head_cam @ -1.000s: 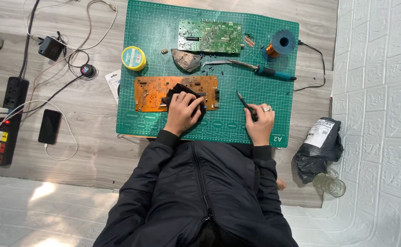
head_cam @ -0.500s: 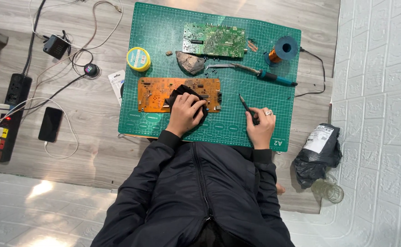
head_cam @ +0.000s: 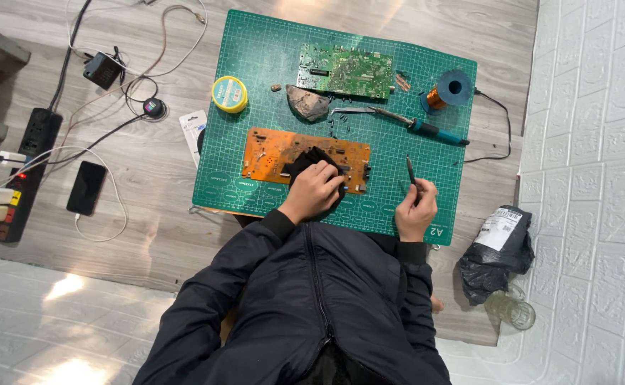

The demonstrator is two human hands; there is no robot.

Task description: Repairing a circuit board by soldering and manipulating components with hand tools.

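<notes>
Orange rectangular circuit board (head_cam: 273, 154) lies mid-mat on our green cutting mat (head_cam: 270, 50); our left hand (head_cam: 317, 191) presses a black cloth (head_cam: 307, 161) onto it, seemingly wiping. Our right hand (head_cam: 416, 208), near the mat's front right corner, grips thin dark tweezers (head_cam: 410, 170); next, likely careful picking.

A black plastic parcel bag (head_cam: 494, 253) bearing a white rectangular label (head_cam: 499, 228) was seen on the floor right of the green cutting mat (head_cam: 270, 50). A dark-screened phone (head_cam: 86, 187) was laid flat on the floor at left. A small white blister pack (head_cam: 192, 127) was tucked against the mat's left edge.
</notes>
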